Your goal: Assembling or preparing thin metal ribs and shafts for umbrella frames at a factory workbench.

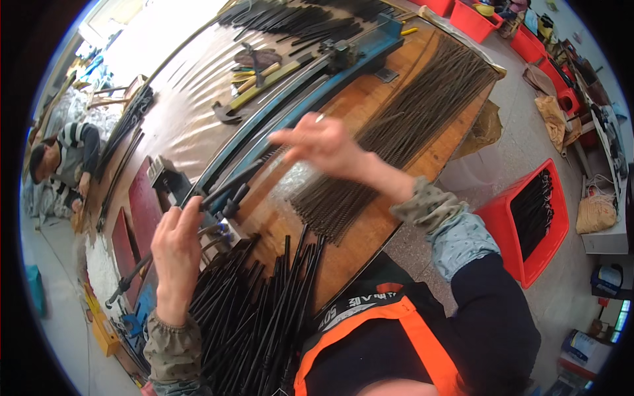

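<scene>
My left hand (177, 244) is closed round a slim black tube (231, 179), which slants from the lower left up toward my right hand. My right hand (325, 146), somewhat blurred, is pinched at the tube's upper end. A thin, dark coiled rod (389, 123) seems to run through its fingers toward the tube; how far the two overlap is hidden. Below the hands, a small clamp-like fixture (228, 228) sits at the end of a long blue metal rail (304, 109). Many similar coiled rods (413, 105) lie in a wide bundle beyond my right hand.
Black tubes (257, 297) are heaped near my body. A hammer (247, 105) and other hand tools lie behind the rail, with more black pieces (290, 23) farther back. A red bin (531, 224) of dark parts stands at right. Another person (66, 158) sits at far left.
</scene>
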{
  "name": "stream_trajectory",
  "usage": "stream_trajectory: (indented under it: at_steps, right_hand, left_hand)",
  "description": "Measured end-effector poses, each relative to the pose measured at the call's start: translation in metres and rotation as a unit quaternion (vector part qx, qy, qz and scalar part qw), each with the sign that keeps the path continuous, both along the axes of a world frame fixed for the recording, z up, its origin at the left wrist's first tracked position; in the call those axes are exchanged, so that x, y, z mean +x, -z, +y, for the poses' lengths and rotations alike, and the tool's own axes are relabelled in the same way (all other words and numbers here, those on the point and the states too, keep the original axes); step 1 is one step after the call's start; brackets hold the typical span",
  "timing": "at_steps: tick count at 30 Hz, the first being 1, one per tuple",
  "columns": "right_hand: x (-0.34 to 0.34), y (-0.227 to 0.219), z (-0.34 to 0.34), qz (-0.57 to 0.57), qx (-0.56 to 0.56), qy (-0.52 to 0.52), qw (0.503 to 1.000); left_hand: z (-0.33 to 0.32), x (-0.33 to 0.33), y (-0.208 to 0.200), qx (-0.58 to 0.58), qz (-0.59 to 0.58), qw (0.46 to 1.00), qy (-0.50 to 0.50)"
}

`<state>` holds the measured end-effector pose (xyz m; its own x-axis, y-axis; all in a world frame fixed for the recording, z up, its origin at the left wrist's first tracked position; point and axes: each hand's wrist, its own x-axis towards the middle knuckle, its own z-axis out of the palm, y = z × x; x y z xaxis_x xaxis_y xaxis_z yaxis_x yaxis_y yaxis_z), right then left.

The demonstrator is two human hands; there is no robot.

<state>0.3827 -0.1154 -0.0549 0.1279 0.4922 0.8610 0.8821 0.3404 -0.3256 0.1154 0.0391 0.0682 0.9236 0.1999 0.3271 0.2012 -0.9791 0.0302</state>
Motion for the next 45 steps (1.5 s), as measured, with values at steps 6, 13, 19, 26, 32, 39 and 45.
stream_trajectory:
  at_steps: [6, 13, 19, 26, 32, 39, 45]
  right_hand:
    - [-0.053, -0.023, 0.025, 0.033, 0.029, -0.038, 0.998]
    - [-0.004, 0.014, 0.051, 0.042, -0.185, 0.069, 0.979]
    - [-0.107, -0.046, 0.157, 0.137, -0.213, -0.194, 0.948]
    - [-0.136, -0.038, 0.202, -0.027, -0.230, -0.195, 0.953]
    - [-0.152, -0.054, 0.216, -0.200, -0.368, -0.162, 0.893]
    - [-0.142, -0.048, 0.208, 0.099, -0.308, -0.231, 0.918]
    - [-0.144, -0.046, 0.209, -0.106, -0.266, -0.194, 0.938]
  left_hand:
    - [0.009, -0.027, 0.005, -0.025, -0.021, 0.999, 0.004]
    - [0.074, -0.127, -0.039, 0.001, -0.116, 0.963, -0.243]
    - [0.063, -0.155, -0.045, -0.022, -0.182, 0.954, -0.235]
    - [0.062, -0.246, -0.016, -0.015, -0.142, 0.939, -0.314]
    - [0.066, -0.239, -0.002, -0.092, -0.171, 0.930, -0.312]
    - [0.075, -0.234, 0.004, -0.028, -0.168, 0.946, -0.276]
    - [0.071, -0.232, 0.001, -0.088, -0.164, 0.934, -0.305]
